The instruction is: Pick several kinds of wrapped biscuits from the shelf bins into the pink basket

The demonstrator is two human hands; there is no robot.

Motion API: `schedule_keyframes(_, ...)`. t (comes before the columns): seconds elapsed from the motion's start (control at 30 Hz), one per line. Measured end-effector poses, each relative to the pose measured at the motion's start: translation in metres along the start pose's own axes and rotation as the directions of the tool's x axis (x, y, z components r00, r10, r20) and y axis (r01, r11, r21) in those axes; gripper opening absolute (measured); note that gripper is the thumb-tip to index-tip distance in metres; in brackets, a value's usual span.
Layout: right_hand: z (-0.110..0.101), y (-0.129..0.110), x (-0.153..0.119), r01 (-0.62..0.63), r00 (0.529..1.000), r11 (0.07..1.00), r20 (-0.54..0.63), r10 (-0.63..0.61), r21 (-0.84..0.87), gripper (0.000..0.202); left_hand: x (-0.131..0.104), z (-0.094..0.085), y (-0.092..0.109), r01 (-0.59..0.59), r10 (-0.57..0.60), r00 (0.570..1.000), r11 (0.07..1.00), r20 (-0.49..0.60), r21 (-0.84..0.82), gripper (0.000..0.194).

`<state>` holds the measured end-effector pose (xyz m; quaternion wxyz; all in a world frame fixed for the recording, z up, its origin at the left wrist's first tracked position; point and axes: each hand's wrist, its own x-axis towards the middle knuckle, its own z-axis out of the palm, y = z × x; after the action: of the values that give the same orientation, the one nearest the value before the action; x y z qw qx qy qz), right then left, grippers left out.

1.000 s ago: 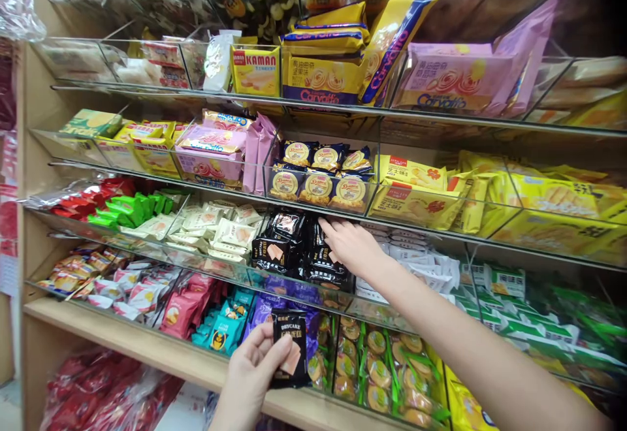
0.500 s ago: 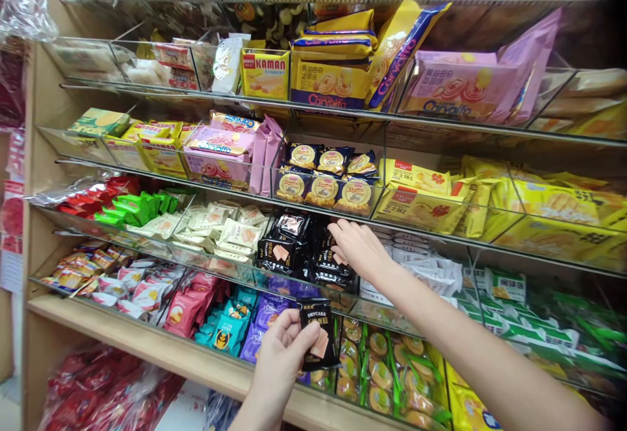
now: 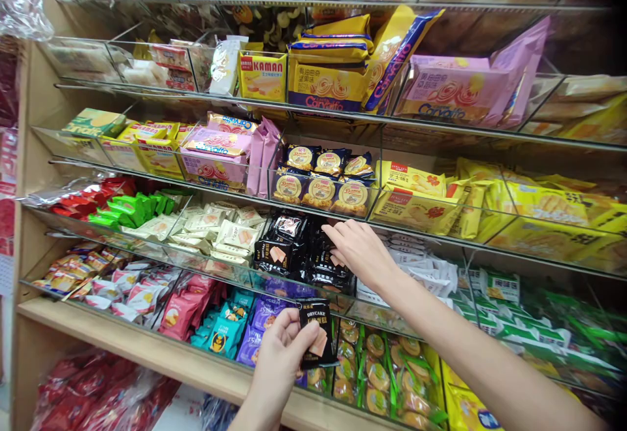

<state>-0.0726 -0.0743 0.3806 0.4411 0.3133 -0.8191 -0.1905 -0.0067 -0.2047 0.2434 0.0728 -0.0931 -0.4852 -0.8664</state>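
My left hand (image 3: 284, 352) pinches a black snack packet (image 3: 317, 334) by its left side, in front of the lowest shelf row. Its label reads DRYCAKE and faces me. Above it, my right hand (image 3: 360, 251) reaches over the clear divider into the bin of black packets (image 3: 279, 255). The fingers are bent down at the right part of that bin, touching or just over a packet there; whether they grip one is unclear, as the fingertips are partly hidden among the dark wrappers.
Clear shelf fronts (image 3: 210, 268) run across in front of the bins. White packets (image 3: 421, 268) lie right of the black ones, cream packets (image 3: 238, 235) left. Round navy-wrapped cookies (image 3: 318, 189) sit above. A wooden ledge (image 3: 196, 366) runs below, with red bags (image 3: 93, 385) under it.
The view has shifted slightly to the left and down across the shelves. Both hands stay nearly in place, the left still with its black packet.
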Motion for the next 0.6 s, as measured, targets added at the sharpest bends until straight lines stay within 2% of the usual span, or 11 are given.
schedule_keyframes(0.1, -0.013, 0.001, -0.008, -0.019, 0.999, 0.998, -0.042, 0.022, 0.065, 0.04, 0.002, -0.001, -0.001, -0.008, 0.008, 1.0, 1.0, -0.005, 0.001, 0.033)
schedule_keyframes(0.17, -0.024, 0.001, -0.017, -0.054, 0.992, 0.982, -0.102, 0.074, 0.182, 0.042, 0.003, -0.001, -0.002, -0.026, 0.026, 1.0, 1.0, -0.013, -0.004, 0.034)
schedule_keyframes(0.23, -0.033, -0.003, -0.03, -0.116, 0.962, 0.917, -0.185, 0.199, 0.382, 0.042, 0.004, -0.002, -0.003, -0.021, 0.021, 1.0, 1.0, -0.009, 0.0, 0.035)
schedule_keyframes(0.27, -0.036, -0.008, -0.039, -0.168, 0.93, 0.841, -0.201, 0.309, 0.514, 0.041, 0.003, -0.002, -0.003, -0.011, 0.011, 1.0, 1.0, -0.006, 0.001, 0.036)
schedule_keyframes(0.3, -0.039, -0.014, -0.049, -0.227, 0.881, 0.718, -0.175, 0.439, 0.658, 0.041, 0.002, -0.002, -0.004, -0.001, 0.001, 1.0, 1.0, -0.007, 0.001, 0.036)
schedule_keyframes(0.33, -0.04, -0.022, -0.059, -0.279, 0.82, 0.538, -0.095, 0.565, 0.795, 0.041, 0.001, -0.002, -0.004, 0.01, -0.01, 1.0, 1.0, -0.012, -0.001, 0.037)
schedule_keyframes(0.37, -0.04, -0.032, -0.07, -0.32, 0.748, 0.308, 0.039, 0.663, 0.896, 0.041, -0.001, -0.002, -0.005, 0.021, -0.021, 1.0, 1.0, -0.017, -0.004, 0.039)
schedule_keyframes(0.4, -0.039, -0.042, -0.082, -0.335, 0.681, 0.053, 0.203, 0.704, 0.941, 0.043, -0.003, -0.003, -0.006, 0.036, -0.037, 0.999, 0.999, -0.019, -0.008, 0.04)
schedule_keyframes(0.47, -0.035, -0.065, -0.102, -0.313, 0.587, -0.389, 0.498, 0.638, 0.866, 0.047, -0.009, -0.003, -0.01, 0.077, -0.077, 0.997, 0.997, -0.007, -0.01, 0.043)
schedule_keyframes(0.53, -0.029, -0.084, -0.119, -0.272, 0.535, -0.652, 0.674, 0.51, 0.708, 0.05, -0.015, -0.004, -0.015, 0.112, -0.112, 0.994, 0.994, 0.015, -0.003, 0.045)
schedule_keyframes(0.6, -0.022, -0.099, -0.132, -0.24, 0.501, -0.771, 0.756, 0.422, 0.59, 0.048, -0.021, -0.004, -0.021, 0.128, -0.128, 0.992, 0.992, 0.021, 0.014, 0.046)
